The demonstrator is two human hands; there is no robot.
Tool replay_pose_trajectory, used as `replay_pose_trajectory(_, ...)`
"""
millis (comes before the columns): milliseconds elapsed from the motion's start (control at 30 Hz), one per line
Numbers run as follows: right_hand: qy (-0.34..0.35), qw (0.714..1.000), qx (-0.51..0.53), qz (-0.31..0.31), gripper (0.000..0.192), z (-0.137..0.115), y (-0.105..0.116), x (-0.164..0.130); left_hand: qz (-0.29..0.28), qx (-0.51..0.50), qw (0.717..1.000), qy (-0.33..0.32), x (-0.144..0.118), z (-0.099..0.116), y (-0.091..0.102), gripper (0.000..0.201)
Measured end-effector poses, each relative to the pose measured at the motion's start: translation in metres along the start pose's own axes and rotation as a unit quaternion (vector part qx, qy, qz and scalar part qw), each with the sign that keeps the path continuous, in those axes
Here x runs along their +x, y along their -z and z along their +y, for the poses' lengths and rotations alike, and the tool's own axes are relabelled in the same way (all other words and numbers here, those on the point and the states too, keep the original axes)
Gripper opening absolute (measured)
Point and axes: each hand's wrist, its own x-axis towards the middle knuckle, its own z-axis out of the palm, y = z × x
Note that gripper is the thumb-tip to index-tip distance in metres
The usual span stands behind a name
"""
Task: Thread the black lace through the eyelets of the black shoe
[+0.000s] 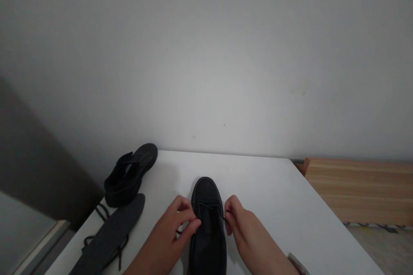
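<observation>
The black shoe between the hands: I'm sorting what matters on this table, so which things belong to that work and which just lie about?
In hand:
- black shoe, upright on the white table
- its lace, pinched by left hand and right hand

Lying about:
- second shoe, on its side
- insole
- loose lace
- wooden board

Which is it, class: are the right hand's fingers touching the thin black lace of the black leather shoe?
Touching: the head view shows the right hand pinching the lace beside the shoe.
</observation>
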Motion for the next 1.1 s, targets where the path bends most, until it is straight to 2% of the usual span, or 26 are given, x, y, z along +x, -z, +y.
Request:
replay_pose_trajectory(133, 0.014, 0.988, 0.156, 0.001, 0.031, 0.003, -0.011, 0.004, -0.021, -0.126, 0.991, 0.034, -0.002, 0.001, -0.002, 0.034)
replay_pose_trajectory(267, 0.014, 0.945, 0.321, 0.062, 0.041, 0.009, -0.025, 0.01, -0.046, -0.232, 0.97, 0.058, -0.004, -0.001, -0.003, 0.037)
replay_pose_trajectory(333, 0.019, 0.921, 0.378, 0.088, 0.039, 0.013, -0.031, 0.011, -0.045, -0.252, 0.965, 0.059, -0.003, -0.003, -0.002, 0.038)
replay_pose_trajectory(467, 0.024, 0.884, 0.457, 0.099, 0.035, 0.021, -0.038, 0.012, -0.043, -0.259, 0.964, 0.042, -0.002, -0.007, -0.002, 0.044)
replay_pose_trajectory(667, 0.029, 0.82, 0.565, 0.086, 0.035, 0.024, -0.04, 0.012, -0.039, -0.277, 0.959, 0.041, -0.001, -0.006, -0.005, 0.044)
replay_pose_trajectory(733, 0.035, 0.808, 0.583, 0.079, 0.035, 0.023, -0.04, 0.013, -0.042, -0.281, 0.958, 0.042, 0.0, -0.005, -0.006, 0.042)
replay_pose_trajectory(800, 0.035, 0.822, 0.564, 0.074, 0.035, 0.023, -0.04, 0.013, -0.05, -0.275, 0.959, 0.041, -0.001, -0.004, -0.006, 0.042)
replay_pose_trajectory(900, 0.033, 0.883, 0.461, 0.084, 0.031, 0.02, -0.033, 0.013, -0.05, -0.256, 0.965, 0.034, -0.003, -0.006, -0.007, 0.043)
replay_pose_trajectory(1000, 0.035, 0.938, 0.336, 0.077, 0.031, 0.013, -0.021, 0.008, -0.002, -0.216, 0.976, 0.03, -0.007, -0.007, -0.005, 0.045)
replay_pose_trajectory(1100, 0.047, 0.966, 0.244, 0.073, 0.03, 0.005, -0.009, 0.0, 0.03, -0.201, 0.979, 0.017, -0.008, -0.004, 0.0, 0.045)
